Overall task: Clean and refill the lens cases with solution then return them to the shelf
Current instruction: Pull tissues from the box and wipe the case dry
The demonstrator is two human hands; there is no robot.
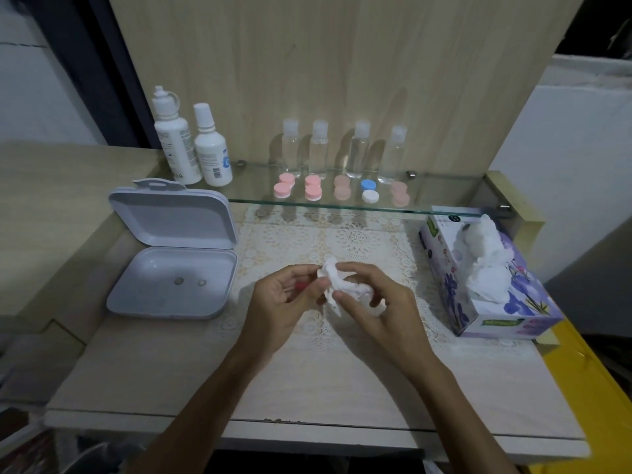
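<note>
White crumpled tissue (345,289) pinched in your right hand (379,302), pressed leftward against small reddish lens case (301,286) gripped in your left hand (284,302); case mostly hidden, long axis unclear. Hands touching over lace mat (359,241). Left: open grey plastic box (171,285), smooth, two small round things inside. Right: floral tissue box (485,285). Farther: glass shelf (444,196) with round pink, blue, white cases; clear and white bottles behind.
</note>
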